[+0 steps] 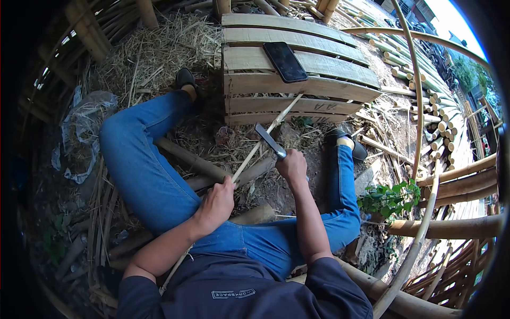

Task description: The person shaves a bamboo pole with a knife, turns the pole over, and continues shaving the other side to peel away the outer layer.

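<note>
My left hand point(217, 202) is closed round a long, thin bamboo strip point(248, 158), which slants up and right to the front edge of a slatted wooden crate point(297, 87). My right hand point(293, 166) grips the handle of a knife point(270, 141). The flat blade points up and left, and its tip is close to the strip; whether they touch I cannot tell. Part of the strip trails below my left forearm. A black phone point(285, 62) lies on the crate's top slats.
Bamboo poles point(255, 173) lie on the ground between my legs. Shavings point(154, 58) and a plastic bag point(87, 130) are at the left. Cut poles point(441, 125) are stacked at the right, behind curved bamboo point(416, 80) and a leafy plant point(390, 199).
</note>
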`<state>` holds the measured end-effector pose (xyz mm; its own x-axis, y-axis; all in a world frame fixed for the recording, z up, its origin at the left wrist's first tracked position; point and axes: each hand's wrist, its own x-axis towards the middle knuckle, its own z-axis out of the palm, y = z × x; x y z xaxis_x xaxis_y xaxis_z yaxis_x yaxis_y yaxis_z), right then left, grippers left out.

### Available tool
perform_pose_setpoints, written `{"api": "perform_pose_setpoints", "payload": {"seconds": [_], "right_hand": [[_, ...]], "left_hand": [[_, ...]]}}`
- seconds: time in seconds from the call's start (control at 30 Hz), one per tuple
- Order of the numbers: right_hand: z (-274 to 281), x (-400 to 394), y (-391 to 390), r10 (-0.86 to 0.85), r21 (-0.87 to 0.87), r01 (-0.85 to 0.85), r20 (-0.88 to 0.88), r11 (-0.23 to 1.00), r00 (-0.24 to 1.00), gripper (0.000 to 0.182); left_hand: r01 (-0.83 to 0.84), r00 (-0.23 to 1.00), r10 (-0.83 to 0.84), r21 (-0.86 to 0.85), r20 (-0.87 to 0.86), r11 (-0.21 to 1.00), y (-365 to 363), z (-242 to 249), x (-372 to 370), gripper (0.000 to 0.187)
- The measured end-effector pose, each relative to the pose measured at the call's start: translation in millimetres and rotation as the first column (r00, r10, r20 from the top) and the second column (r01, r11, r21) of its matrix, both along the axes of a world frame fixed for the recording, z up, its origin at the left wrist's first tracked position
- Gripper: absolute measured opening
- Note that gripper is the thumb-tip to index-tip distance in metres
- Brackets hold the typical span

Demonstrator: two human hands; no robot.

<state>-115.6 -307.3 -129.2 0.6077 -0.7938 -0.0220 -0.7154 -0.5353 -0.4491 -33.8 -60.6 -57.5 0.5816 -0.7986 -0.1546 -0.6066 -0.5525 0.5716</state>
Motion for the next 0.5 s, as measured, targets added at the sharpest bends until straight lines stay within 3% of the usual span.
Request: {"api": "perform_pose_setpoints", "payload": {"seconds": [0.17, 0.3, 0.5], "right_hand": [[-7, -1, -11, -0.011, -0.01, 0.011, 0.039, 1.0, 0.999, 0.02], [-15, -2, -8, 0.009, 0.094, -0.018, 0.093, 0.995, 0.996, 0.02], [-11, -13, -9, -0.093, 0.027, 0.091, 0.083, 0.995, 0.992, 0.021]], "left_hand": [[0.006, 1.0, -0.007, -0.007, -0.013, 1.0, 1, -1, 2, 0.022], [0.0, 0.999, -0.001, -0.023, -0.035, 1.0, 1, -2, 2, 0.023], [-0.011, 0.997, 0.007, -0.049, -0.077, 0.999, 1, -5, 5, 0.025]]}}
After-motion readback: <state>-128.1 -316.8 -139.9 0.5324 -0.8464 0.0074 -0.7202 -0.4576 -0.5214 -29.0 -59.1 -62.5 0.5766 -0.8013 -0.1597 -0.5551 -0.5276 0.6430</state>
